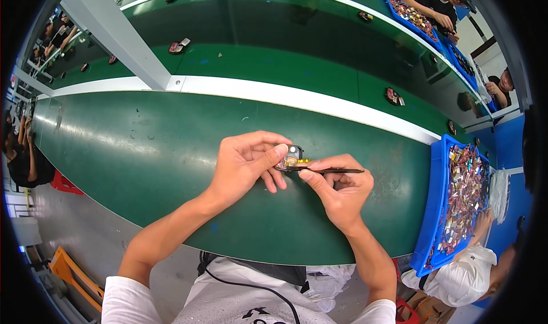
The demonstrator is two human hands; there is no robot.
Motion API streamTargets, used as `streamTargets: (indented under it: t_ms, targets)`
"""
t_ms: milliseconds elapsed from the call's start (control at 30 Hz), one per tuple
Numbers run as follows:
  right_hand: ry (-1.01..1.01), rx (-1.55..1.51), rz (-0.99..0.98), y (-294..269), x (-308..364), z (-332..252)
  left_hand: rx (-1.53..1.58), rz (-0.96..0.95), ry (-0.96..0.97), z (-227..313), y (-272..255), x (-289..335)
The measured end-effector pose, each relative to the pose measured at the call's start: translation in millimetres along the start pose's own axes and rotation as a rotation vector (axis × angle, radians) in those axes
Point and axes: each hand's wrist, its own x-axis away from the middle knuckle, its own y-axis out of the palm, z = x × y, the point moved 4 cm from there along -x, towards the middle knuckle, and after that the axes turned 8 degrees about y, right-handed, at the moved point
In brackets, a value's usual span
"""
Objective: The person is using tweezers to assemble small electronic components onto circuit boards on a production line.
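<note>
Though slender, black tool (339,170) crosswise, tip leftward.

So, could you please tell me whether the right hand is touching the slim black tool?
Touching: the head view shows the right hand holding the slim black tool between thumb and fingers.

A green workbench (171,158) with a smooth, slightly shiny top spreads across the middle of the view, its surface marked by pale scuffs and a small blue spot (214,227). A thin pale curl (245,118) lies near its far side. At the right end rests a blue plastic tray (438,178), heaped with small parts. Beyond a white rail (245,93) runs a green conveyor belt (274,56), where small dark devices (177,47) lie well apart from one another.
</note>
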Motion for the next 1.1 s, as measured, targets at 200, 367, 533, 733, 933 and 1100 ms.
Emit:
streamTargets:
  t_ms: [200, 367, 533, 733, 933, 1100]
  targets:
    - [0.011, 0.011, 0.041, 1.5, 1.5, 1.2, -0.086, 0.020, 0.053, 1.9, 1.1, 2.0]
    - [-0.076, 0.051, 0.030, 1.5, 1.1, -3.9, -0.074, 0.038, 0.063, 0.2, -2.9, 1.5]
    - [-0.172, 0.116, 0.004, 4.2, 1.8, -6.9, -0.094, 0.041, 0.051, 0.0, -0.6, 3.1]
    - [-0.234, 0.163, -0.022, 4.6, 1.4, -9.8, -0.146, 0.042, 0.079, -1.1, 1.4, 5.1]
    - [-0.294, 0.191, -0.055, 6.8, 1.8, -13.6, -0.219, 0.058, 0.133, -1.2, 3.4, 6.6]
    - [-0.534, 0.321, -0.057, 7.5, 6.1, -17.6, -0.172, 0.082, 0.072, -4.9, 5.3, 6.0]
